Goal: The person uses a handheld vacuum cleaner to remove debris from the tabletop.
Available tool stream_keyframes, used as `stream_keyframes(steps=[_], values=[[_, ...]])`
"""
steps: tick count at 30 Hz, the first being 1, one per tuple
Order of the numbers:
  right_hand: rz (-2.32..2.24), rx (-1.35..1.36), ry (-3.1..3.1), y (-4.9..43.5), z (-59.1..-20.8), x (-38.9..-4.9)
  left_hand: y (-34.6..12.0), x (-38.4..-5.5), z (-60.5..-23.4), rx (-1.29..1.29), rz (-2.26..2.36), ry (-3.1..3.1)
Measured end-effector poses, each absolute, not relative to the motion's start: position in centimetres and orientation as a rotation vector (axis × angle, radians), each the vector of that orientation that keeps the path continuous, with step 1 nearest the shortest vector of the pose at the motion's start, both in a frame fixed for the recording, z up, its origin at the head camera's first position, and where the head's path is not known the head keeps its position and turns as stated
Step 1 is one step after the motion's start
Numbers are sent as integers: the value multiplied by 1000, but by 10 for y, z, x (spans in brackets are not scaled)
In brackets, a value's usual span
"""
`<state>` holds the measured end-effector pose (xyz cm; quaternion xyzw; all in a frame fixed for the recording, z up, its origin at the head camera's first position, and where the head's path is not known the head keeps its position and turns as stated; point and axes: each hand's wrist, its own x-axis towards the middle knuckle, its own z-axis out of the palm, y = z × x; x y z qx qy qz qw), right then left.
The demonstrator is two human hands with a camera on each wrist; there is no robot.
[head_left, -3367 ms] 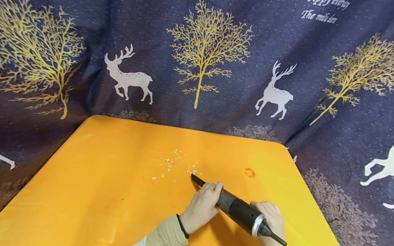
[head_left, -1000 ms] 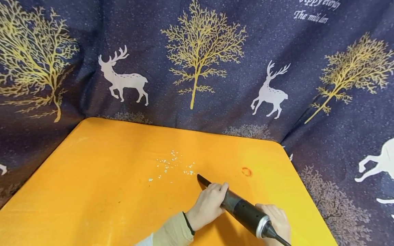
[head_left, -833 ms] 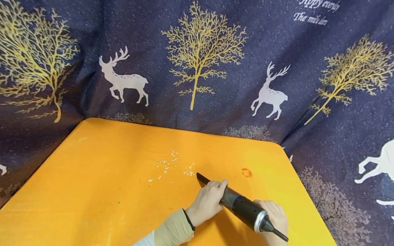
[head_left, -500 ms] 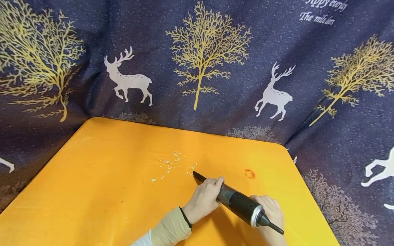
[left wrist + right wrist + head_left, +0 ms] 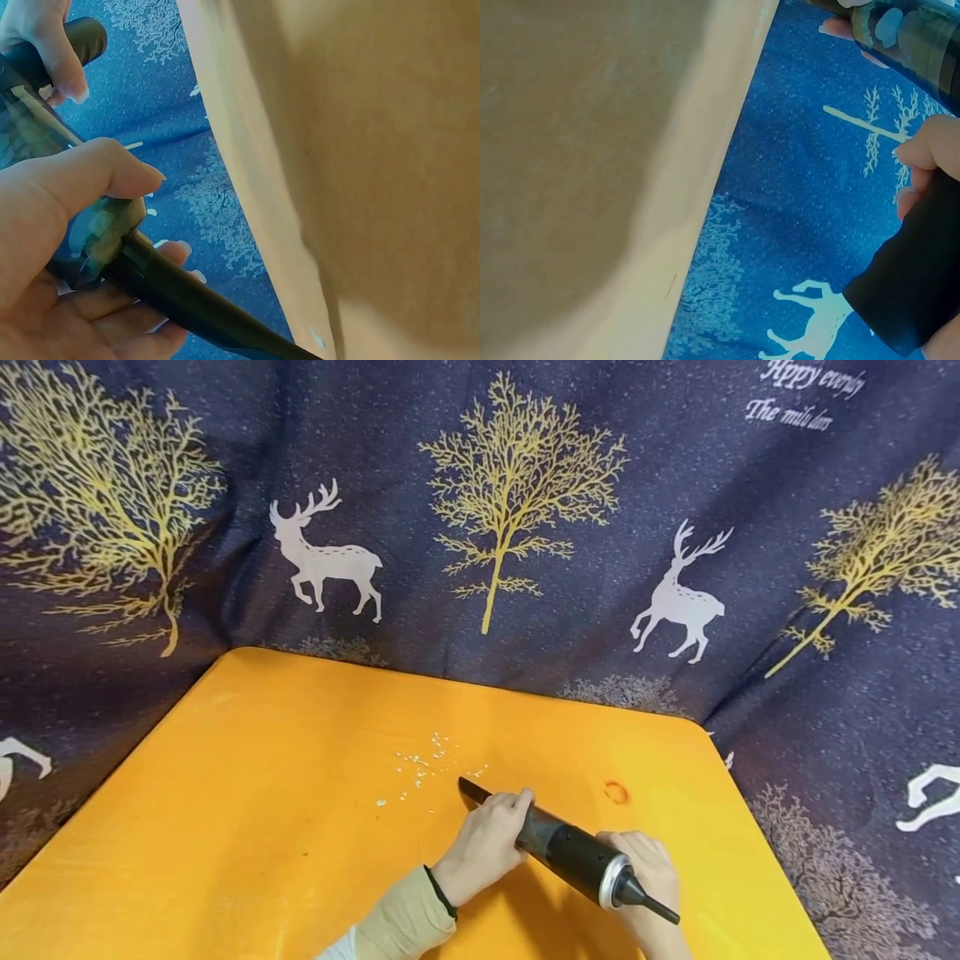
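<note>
A black handheld vacuum cleaner [image 5: 581,857] slants over the yellow table in the head view, its narrow nozzle [image 5: 472,791] pointing up and left. My left hand [image 5: 487,843] grips its front part; in the left wrist view the thumb lies across the see-through dust cup [image 5: 112,225] with fingers curled beneath. Behind it, my right hand [image 5: 651,868] holds the handle [image 5: 907,270], wrapped by fingers in the right wrist view. Small white scraps [image 5: 381,803] lie scattered left of and beyond the nozzle tip. Whether the tip touches the table, I cannot tell.
The yellow tabletop [image 5: 300,735] has a reddish ring mark [image 5: 617,792] on its right side. A dark blue cloth [image 5: 420,635] printed with trees and white deer hangs along the back and both sides.
The nozzle has shifted left, after drawing back right earlier. Fewer scraps show near its tip than before. Both hands keep their hold on the handheld vacuum cleaner. The head view has shifted slightly.
</note>
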<state>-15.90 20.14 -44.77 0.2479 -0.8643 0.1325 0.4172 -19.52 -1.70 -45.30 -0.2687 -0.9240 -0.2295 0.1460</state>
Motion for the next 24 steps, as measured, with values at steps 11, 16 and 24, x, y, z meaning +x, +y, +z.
stream_keyframes(steps=[11,16,24], values=[[303,606,-2171,206,-447,-169,-11,-212,-455,-814,-653,-2675],[346,582,-2225,212,-448,-168,-5,-216,-457,-839,-650,-2695],[337,553,-2222,221,-447,-173,5,-225,-455,-840,-618,-2688]])
